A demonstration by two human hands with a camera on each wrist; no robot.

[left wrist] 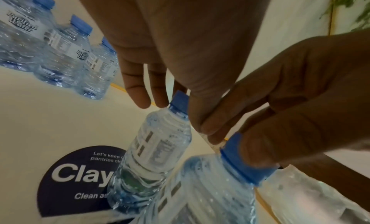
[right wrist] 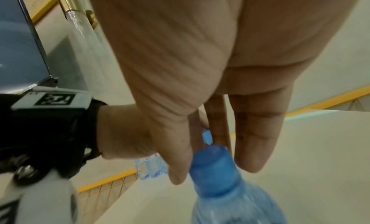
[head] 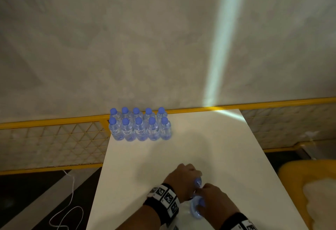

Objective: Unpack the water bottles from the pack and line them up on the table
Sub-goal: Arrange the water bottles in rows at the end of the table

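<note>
Several clear water bottles (head: 140,126) with blue caps stand in two rows at the far left corner of the white table (head: 218,148). Both hands work at the near edge. My left hand (head: 187,177) pinches the blue cap of one bottle (left wrist: 160,145) between fingers and thumb. Just behind it, my right hand (head: 212,199) grips the cap of a second bottle (right wrist: 216,172). Both bottles lean, and their lower halves are hidden in the head view. Crumpled clear pack wrap (left wrist: 312,195) lies beside them at the near edge.
A round dark-blue sticker (left wrist: 76,180) is on the tabletop under the left bottle. A yellow railing with mesh (head: 54,139) runs behind the table. A white cable (head: 71,193) trails on the floor at left, and a yellow object (head: 309,184) sits at right.
</note>
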